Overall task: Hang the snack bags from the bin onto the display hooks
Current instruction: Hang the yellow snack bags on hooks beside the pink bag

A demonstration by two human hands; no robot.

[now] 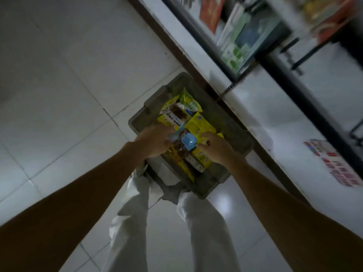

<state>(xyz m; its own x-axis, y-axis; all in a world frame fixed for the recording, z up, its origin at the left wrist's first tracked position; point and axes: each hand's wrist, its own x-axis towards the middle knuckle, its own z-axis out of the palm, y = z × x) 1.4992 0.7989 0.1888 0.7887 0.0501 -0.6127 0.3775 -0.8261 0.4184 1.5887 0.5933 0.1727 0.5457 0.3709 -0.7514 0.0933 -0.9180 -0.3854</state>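
Observation:
A grey bin [231,122] sits on the white tiled floor in front of my legs, holding several snack bags, mostly yellow [198,124] and one green [188,101]. Both my hands reach down into it. My left hand [155,140] grips the left side of a bag with a blue header and brown contents [187,142]. My right hand [216,148] pinches the same bag's right side, fingers curled over the yellow bags beneath. The display rack with black hooks [294,55] rises at the upper right, blurred.
Hung packages in red, green and blue [241,36] fill the rack's upper part. A white base panel [275,107] with a dark skirting strip runs diagonally beside the bin. A red-printed sheet [334,163] lies at right. Open tiled floor [68,95] spreads to the left.

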